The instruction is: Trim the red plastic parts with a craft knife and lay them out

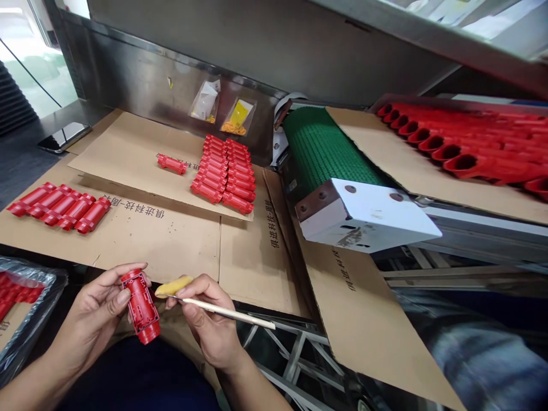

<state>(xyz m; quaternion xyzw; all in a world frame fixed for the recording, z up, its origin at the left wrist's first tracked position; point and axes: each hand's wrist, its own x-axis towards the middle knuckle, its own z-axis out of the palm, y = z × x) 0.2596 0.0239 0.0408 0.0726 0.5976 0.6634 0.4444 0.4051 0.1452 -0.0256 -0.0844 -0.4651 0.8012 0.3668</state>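
My left hand [100,308] holds a red cylindrical part [141,308] upright at a slight tilt, thumb on its near side. Dark lines outline the raised pattern on its surface. In my right hand [209,319] are a thin pale stick [231,311] with a dark, narrow tip and a yellow piece [173,286], whose material I cannot make out. The stick's tip points toward the red part, with a small gap between them. Several similar red parts [92,215] lie in a row on the cardboard at the left, and two columns of them [209,185] lie farther back.
A green conveyor belt [327,145] with a white metal end bracket [368,220] stands at the right, beside red tubes [492,162] on cardboard. A phone [64,137] lies back left. Two small bags [238,117] lean on the metal wall. A plastic-lined box [49,302] sits at left.
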